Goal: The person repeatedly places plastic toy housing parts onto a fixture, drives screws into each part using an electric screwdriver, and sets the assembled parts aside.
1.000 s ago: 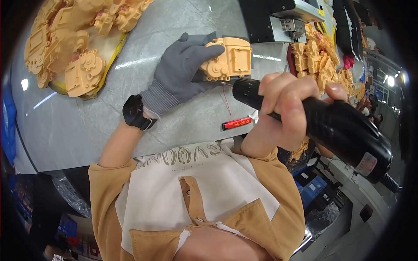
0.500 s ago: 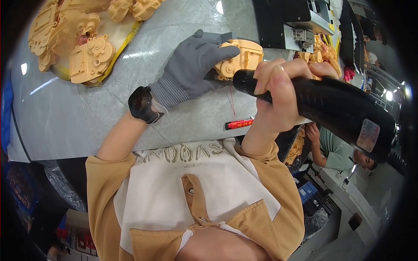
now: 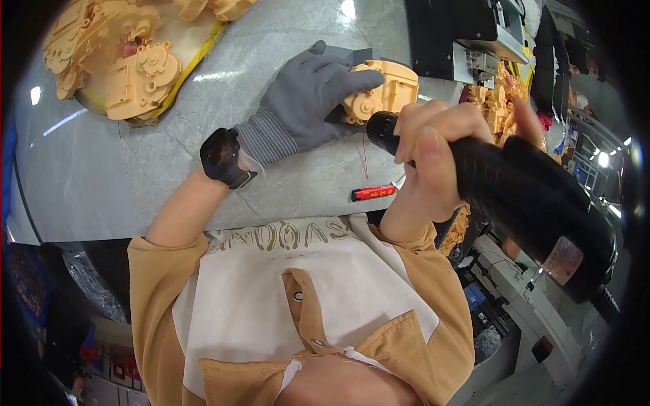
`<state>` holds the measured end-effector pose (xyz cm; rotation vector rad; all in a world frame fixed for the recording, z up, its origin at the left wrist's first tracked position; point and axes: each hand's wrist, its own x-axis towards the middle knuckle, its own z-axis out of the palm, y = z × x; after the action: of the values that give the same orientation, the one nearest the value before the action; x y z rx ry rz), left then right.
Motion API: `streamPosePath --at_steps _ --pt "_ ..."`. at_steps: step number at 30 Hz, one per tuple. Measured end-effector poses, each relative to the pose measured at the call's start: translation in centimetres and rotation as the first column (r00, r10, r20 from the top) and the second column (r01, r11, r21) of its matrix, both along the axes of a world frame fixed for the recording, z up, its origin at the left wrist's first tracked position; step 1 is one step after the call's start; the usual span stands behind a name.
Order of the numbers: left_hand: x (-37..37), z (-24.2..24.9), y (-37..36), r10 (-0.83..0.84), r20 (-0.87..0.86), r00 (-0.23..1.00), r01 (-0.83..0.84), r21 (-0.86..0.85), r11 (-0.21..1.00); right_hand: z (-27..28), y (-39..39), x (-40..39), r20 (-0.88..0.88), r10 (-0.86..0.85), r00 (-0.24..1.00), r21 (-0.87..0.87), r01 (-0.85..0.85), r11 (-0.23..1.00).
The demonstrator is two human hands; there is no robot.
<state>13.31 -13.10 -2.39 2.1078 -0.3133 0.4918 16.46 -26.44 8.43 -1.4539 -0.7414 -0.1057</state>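
My left hand (image 3: 311, 98), in a grey knit glove, grips a yellow-orange plastic gear housing (image 3: 386, 88), its fingers round the housing's left side. Behind the housing shows a grey block (image 3: 365, 55). My bare right hand (image 3: 440, 149) is wrapped round a black electric screwdriver (image 3: 528, 189) with a cable at its rear end. The screwdriver's ribbed nose points left and overlaps the housing's lower edge in this view; its bit is hidden. A thin red wire (image 3: 366, 162) hangs from below the housing toward a red-handled cutter (image 3: 374, 194) lying on the table.
More yellow housings (image 3: 142, 81) lie at the upper left beside a yellow-edged tray rim (image 3: 193, 64). A black machine with a metal bracket (image 3: 479, 61) stands at the back right, more yellow parts (image 3: 497, 101) next to it. The grey marbled table (image 3: 101, 176) ends at my body.
The screwdriver has tilted, its rear end swinging down, and my right index finger has lifted off its body. My left hand and the housing appear slightly farther right.
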Motion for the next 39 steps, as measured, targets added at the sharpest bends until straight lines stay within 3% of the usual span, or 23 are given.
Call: streamPosePath --at_steps 10,21,23,25,27,29,31,33,35,39 --pt "-0.5 -0.4 -0.3 -0.012 -0.077 0.997 0.012 -0.002 1.0 0.0 0.3 -0.1 -0.129 0.183 0.975 0.162 -0.161 0.974" --pt "-0.7 -0.8 -0.4 0.008 -0.057 0.998 -0.006 0.028 1.0 0.2 0.7 -0.3 -0.098 0.199 0.975 0.078 -0.192 0.978" --pt "-0.3 -0.4 -0.2 -0.01 -0.011 1.0 0.011 0.01 1.0 -0.1 0.8 -0.6 -0.09 0.151 0.984 0.138 -0.138 0.981" --pt "-0.3 -0.1 0.1 -0.018 0.034 0.999 0.02 -0.043 0.999 0.2 -0.4 -0.1 -0.027 0.135 0.991 0.075 -0.132 0.988" --pt "-0.3 0.3 -0.1 -0.035 0.046 0.998 0.036 -0.017 0.999 0.7 -1.3 0.3 -0.104 0.114 0.988 0.255 -0.085 0.963" --pt "0.1 0.5 0.2 -0.059 -0.025 0.998 0.059 -0.015 0.998 3.0 -4.8 3.1 -0.039 -0.012 0.999 0.385 0.026 0.923" --pt "0.2 1.3 0.3 -0.082 -0.084 0.993 0.083 0.005 0.997 4.0 -9.6 8.2 -0.218 -0.117 0.969 0.448 0.206 0.87" --pt "0.2 1.5 0.0 -0.101 -0.138 0.985 0.107 0.038 0.994 4.3 -8.5 11.6 -0.039 -0.478 0.877 0.266 0.47 0.842" --pt "0.1 1.3 -0.2 -0.052 -0.121 0.991 0.057 0.038 0.998 3.2 -8.7 14.9 0.078 -0.513 0.855 0.239 0.483 0.842" --pt "-0.2 1.4 -0.3 -0.037 -0.115 0.993 0.042 0.043 0.998 1.6 -7.2 13.7 0.093 -0.506 0.857 0.199 0.482 0.853"
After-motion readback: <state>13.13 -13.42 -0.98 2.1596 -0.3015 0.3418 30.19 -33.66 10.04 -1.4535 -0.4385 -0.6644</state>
